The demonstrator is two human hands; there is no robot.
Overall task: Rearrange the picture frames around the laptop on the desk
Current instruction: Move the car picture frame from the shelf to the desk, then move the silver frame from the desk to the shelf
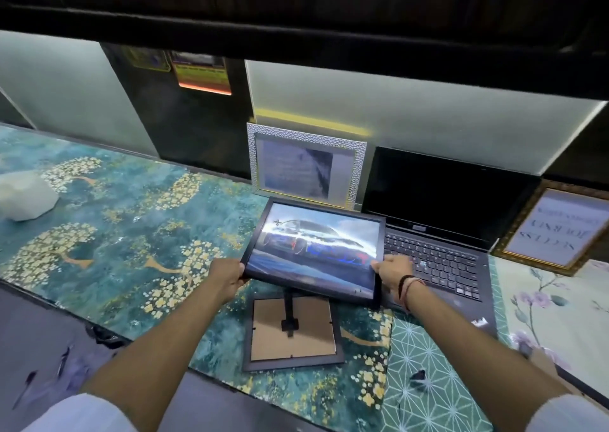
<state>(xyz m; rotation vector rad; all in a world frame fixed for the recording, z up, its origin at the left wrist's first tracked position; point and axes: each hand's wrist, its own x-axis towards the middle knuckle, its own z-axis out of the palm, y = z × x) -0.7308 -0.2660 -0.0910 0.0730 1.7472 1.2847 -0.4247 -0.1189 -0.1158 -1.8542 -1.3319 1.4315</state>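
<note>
Both hands are holding the black car-photo frame [314, 248] up off the desk [108, 220], tilted face-up toward the camera, hovering betw. the desk's front edge and back wall, just left of the open laptop [438, 233]. Left hand [227, 276] is gripping the frame's lower-left corner, fingers curled under and thumb on the rim; right hand [390, 271] is pinching the lower-right side, thumb on the front edge, other fingers hidden behind — so both are closed on the frame, not released. Its right edge is overlapping the laptop keyboard in this view, though whether it's touching is unclear. Under it, near the front edge, a second black frame [291, 331] is lying face-down w/ its cardboard back and stand showing. A silver textured frame [306, 164] is leaning upright against the back wall, just left of the laptop screen; a gold-trimmed frame w/ lettering [553, 230] is lying tilted on the laptop's right, toward the desk's right end. A white lumpy object [24, 195] is sitting far left, well apart. Handling-wise, the held frame is looking stiff and fairly light, w/ a glossy front pane — prob. glass or acrylic, so fragile and smudge-prone. Best to be holding it by the opposite rims as now, not the pane, and setting it down gently on its stand, clear of the laptop and the face-down frame below.
</note>
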